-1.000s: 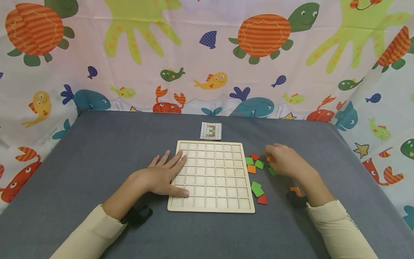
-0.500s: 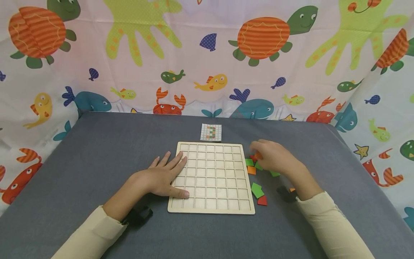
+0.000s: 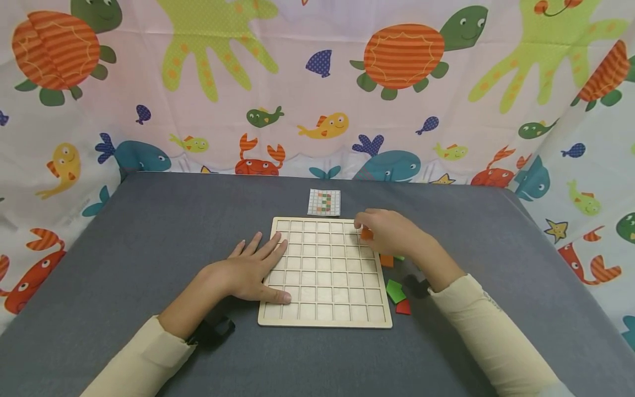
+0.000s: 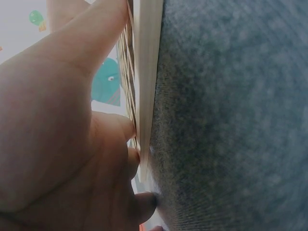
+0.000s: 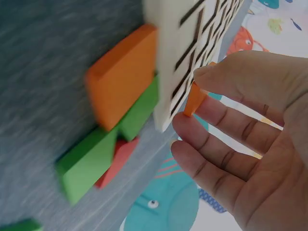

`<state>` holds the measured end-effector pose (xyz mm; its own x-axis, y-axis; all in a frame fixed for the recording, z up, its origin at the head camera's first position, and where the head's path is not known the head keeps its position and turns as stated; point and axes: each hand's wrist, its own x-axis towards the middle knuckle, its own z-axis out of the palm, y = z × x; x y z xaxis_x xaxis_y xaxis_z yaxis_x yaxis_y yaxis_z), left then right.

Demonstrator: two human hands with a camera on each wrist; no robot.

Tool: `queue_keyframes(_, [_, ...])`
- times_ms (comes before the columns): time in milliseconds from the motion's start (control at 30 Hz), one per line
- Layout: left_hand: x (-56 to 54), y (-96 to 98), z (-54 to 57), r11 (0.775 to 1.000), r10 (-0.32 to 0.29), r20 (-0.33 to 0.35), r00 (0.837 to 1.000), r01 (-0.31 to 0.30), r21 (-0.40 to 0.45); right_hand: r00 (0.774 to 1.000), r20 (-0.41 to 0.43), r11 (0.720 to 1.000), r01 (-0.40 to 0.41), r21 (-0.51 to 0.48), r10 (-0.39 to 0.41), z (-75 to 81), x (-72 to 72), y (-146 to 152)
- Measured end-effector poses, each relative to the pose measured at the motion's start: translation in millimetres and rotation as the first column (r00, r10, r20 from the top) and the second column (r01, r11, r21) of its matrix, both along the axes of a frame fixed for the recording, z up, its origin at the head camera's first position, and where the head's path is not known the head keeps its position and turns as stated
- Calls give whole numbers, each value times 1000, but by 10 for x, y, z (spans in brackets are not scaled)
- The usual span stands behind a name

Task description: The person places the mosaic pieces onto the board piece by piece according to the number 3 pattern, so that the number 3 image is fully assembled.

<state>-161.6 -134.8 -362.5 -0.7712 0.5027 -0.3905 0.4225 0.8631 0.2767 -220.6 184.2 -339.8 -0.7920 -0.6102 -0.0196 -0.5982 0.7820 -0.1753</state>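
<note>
A square wooden board with a grid of shallow recesses lies on the grey cloth. My left hand rests on its left edge with fingers spread and thumb on the lower left cells. In the left wrist view, the thumb and fingertips lie along the board's rim. My right hand is over the board's upper right corner. Between thumb and fingers it pinches an orange tile, also visible in the head view as an orange tile.
Right of the board lie an orange tile, green tiles and a red tile. In the right wrist view another red tile lies by green ones. A small printed grid card sits behind the board. A patterned curtain hangs behind.
My right hand has moved left from the loose tiles to over the board's upper right corner, carrying the orange tile. The left hand stays in place on the board.
</note>
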Motion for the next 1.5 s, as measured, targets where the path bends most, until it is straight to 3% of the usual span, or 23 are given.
queue_keyframes(367, [-8,0,28,1000,-11,-1,1000,11,18,997,40,997,-64,-34,65,12,-98,-283])
queue_keyframes(533, [-5,7,65,1000,-10,-3,1000,10,12,992,39,992,-122,-42,123,33,-140,-441])
queue_keyframes(800, [2,11,33,1000,-1,0,1000,1,-5,980,2,980,-197,-36,198,22,-172,-647])
queue_keyframes(1133, [-4,4,-6,1000,1,2,1000,-1,4,979,22,979,-205,10,204,-26,-178,-854])
queue_keyframes(1333, [9,3,-5,1000,-1,-2,1000,1,3,971,-19,971,-238,7,238,-51,-168,-927])
queue_keyframes(1500, [11,-5,-8,1000,7,12,1000,-7,0,975,-14,975,-220,27,220,-70,-149,-999])
